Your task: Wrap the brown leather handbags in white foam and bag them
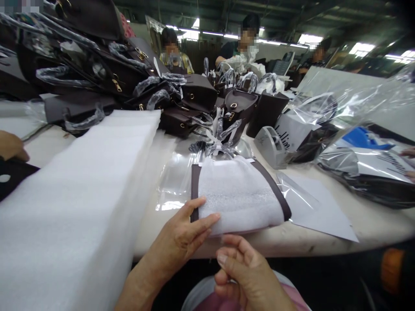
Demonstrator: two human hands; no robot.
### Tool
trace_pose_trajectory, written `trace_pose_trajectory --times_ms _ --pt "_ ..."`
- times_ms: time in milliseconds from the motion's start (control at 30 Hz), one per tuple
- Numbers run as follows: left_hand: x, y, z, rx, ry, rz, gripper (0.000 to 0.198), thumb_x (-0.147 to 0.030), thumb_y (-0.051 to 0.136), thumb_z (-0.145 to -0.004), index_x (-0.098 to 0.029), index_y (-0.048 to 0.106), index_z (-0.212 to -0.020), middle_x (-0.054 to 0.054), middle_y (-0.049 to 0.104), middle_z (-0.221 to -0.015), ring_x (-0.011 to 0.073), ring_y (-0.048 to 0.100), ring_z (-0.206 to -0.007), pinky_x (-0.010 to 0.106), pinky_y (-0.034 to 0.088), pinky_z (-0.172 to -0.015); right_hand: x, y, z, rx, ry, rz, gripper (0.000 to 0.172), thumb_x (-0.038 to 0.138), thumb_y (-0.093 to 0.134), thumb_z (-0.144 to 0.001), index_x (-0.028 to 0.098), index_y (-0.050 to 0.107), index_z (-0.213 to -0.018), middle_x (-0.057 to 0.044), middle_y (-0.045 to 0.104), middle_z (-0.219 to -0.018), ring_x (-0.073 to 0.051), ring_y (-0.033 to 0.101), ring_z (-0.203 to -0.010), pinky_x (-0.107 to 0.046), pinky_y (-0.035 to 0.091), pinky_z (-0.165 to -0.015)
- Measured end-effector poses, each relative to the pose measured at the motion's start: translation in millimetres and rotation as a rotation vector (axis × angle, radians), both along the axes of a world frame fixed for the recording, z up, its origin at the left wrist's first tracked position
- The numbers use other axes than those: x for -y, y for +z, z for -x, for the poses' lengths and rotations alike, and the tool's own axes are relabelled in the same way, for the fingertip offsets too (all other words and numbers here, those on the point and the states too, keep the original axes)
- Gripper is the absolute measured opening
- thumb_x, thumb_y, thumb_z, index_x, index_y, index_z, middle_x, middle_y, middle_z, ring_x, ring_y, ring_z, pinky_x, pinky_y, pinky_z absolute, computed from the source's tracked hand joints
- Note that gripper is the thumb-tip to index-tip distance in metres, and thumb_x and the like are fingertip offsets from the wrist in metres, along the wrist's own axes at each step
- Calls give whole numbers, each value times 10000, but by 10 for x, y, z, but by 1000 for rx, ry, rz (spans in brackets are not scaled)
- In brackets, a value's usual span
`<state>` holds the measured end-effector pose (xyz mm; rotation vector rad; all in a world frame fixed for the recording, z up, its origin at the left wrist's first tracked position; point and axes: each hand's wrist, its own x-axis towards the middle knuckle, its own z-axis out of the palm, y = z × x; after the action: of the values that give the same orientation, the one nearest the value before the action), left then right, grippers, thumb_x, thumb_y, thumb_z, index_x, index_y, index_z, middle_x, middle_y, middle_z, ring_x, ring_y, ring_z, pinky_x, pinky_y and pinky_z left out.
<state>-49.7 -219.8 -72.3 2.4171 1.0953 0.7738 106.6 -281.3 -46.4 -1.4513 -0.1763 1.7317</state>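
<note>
A dark brown bag (195, 185) lies at the table's front edge, its upper face covered by a white foam sheet (241, 194). My left hand (186, 233) rests on the bag's lower left corner, thumb and fingers spread over the foam. Just below the bag's front edge is my right hand (240, 272), its fingers loosely curled and apart, with nothing visible in them. Plastic-wrapped handles (218, 144) stick out behind the bag.
Stacked white foam sheets (84, 185) fill the left. Brown bags (197, 93) are piled behind. Clear plastic (177, 181) and white paper (324, 207) flank the bag. A wrapped bag (369, 168) lies right. Another person's hand (13, 146) shows far left; people stand behind.
</note>
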Motion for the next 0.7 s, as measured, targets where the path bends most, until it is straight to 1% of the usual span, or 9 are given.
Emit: trace_pose_trajectory --times_ms 167,233,333,400,567,633,700 --pt "-7 0 2 -6 6 23 376 -162 483 -858 -330 526 -1191 55 358 -1306 184 487 -1119 307 481 -907 22 -114 -71 -27 62 4 495 313 813 -527 140 525 -891 65 534 -574 -45 503 -434 -177 486 -415" --pt "-7 2 6 -8 6 28 375 -163 480 -858 -328 529 -1191 58 361 -1303 182 498 -1104 304 486 -899 19 -136 -91 -47 70 -1 465 319 809 -537 139 546 -875 47 560 -606 -40 504 -443 -168 484 -419" --pt "-4 12 3 -8 3 25 370 -173 475 -862 -330 528 -1194 56 366 -1301 182 497 -1106 307 483 -904 14 -174 -101 -61 69 -9 442 358 808 -532 140 566 -831 15 607 -718 -31 505 -449 -172 488 -419" --pt "-3 19 -1 -13 4 30 365 -176 468 -867 -328 529 -1193 55 362 -1305 180 489 -1116 306 476 -915 8 -220 -102 -49 67 -17 429 377 804 -538 138 572 -809 12 609 -726 -28 500 -447 -172 488 -420" --pt "-7 26 -7 -21 6 47 350 -187 460 -875 -325 530 -1190 49 362 -1300 178 472 -1135 305 469 -926 -41 -357 -102 -7 90 -25 423 413 788 -554 118 566 -762 13 602 -634 -38 496 -421 -178 476 -409" --pt "-16 23 -9 -16 2 46 353 -182 460 -875 -325 529 -1190 49 359 -1301 179 468 -1141 297 477 -914 -69 -369 -100 6 123 -17 415 432 772 -568 106 567 -726 16 583 -566 -50 501 -405 -194 484 -419" --pt "-26 16 -11 -20 -2 42 358 -174 459 -875 -327 529 -1191 48 356 -1302 174 466 -1139 287 481 -905 -93 -348 -95 20 139 -3 424 455 758 -570 100 567 -701 12 577 -538 -62 514 -400 -208 491 -432"
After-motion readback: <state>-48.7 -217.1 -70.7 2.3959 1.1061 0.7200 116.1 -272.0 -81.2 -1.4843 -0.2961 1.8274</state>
